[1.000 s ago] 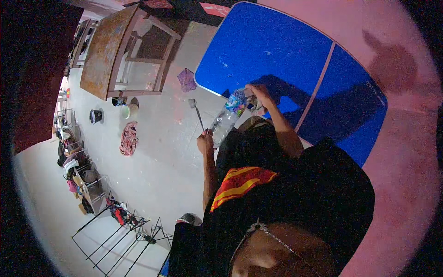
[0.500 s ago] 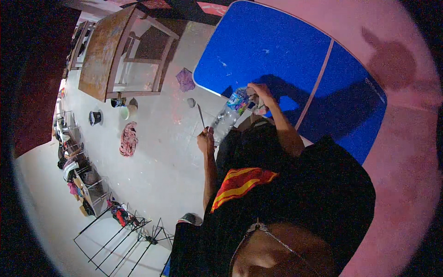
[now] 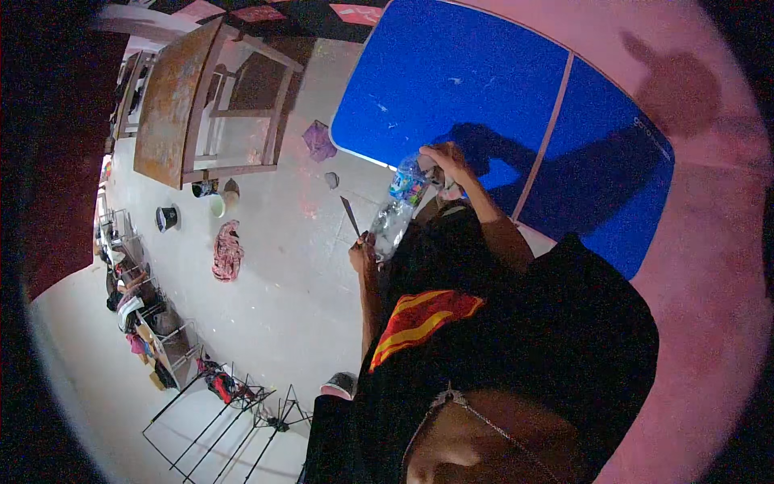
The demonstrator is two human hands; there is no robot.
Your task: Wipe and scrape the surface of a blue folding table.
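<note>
My left hand (image 3: 363, 252) is closed around the handle of a knife (image 3: 349, 215), its blade pointing up and to the left, away from me. Against that hand rests the lower end of a large clear plastic bottle (image 3: 391, 224) with a blue, colourful label. The bottle lies slanted over my lap, its other end up to the right. There my right hand (image 3: 448, 160) grips it, fingers bent over the top. Something crumpled and greyish (image 3: 442, 184) hangs beneath the right hand; I cannot make out what it is.
A blue folding table (image 3: 459, 81) stands just beyond my right hand. On the floor to the left lie a patterned cloth (image 3: 227, 252), a purple cloth (image 3: 319, 140) and a few containers (image 3: 167, 219). A wooden table (image 3: 173, 105) is farther off; a black rack (image 3: 234, 419) stands lower left.
The knife blade has tipped further to the left. The bottle and both hands have shifted slightly, with the whole view moving a little too. Both grips stay the same.
</note>
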